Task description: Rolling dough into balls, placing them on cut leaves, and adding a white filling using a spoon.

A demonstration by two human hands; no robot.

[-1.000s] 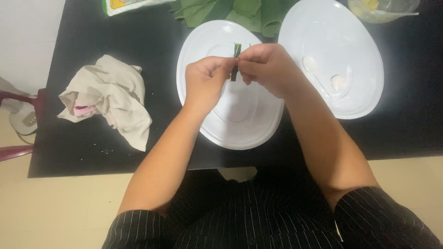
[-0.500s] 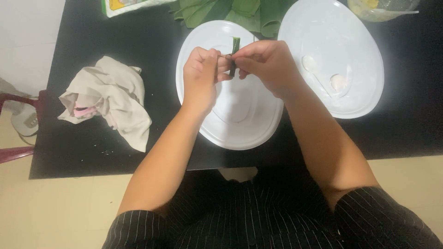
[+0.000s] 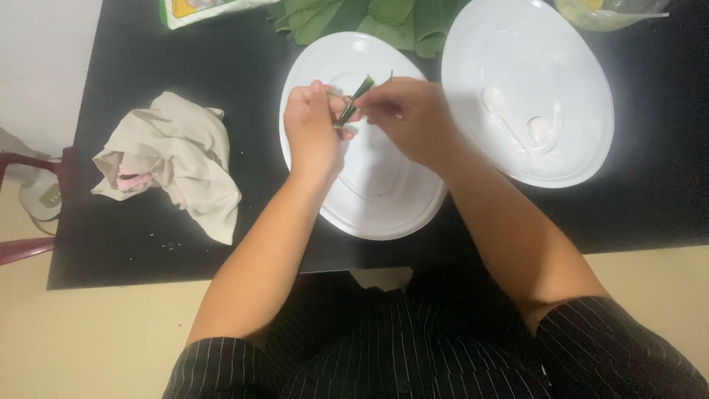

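Note:
A narrow rolled green leaf (image 3: 357,94) is pinched between both hands above a white oval plate (image 3: 377,199). My left hand (image 3: 314,129) grips its lower end from the left. My right hand (image 3: 406,114) holds it from the right with fingertips curled around it. The leaf tilts up to the right, its tip poking out above the fingers. A black table (image 3: 185,66) lies under the plate.
A second white oval plate (image 3: 528,52) with white smears and a small spoon stands to the right. Green leaves (image 3: 354,16) are piled at the table's far edge. A crumpled beige cloth (image 3: 173,159) lies at left. A clear bowl (image 3: 605,11) sits top right.
The rolled leaf has tipped from upright to slanting right. Both hands shifted slightly and kept their hold on it.

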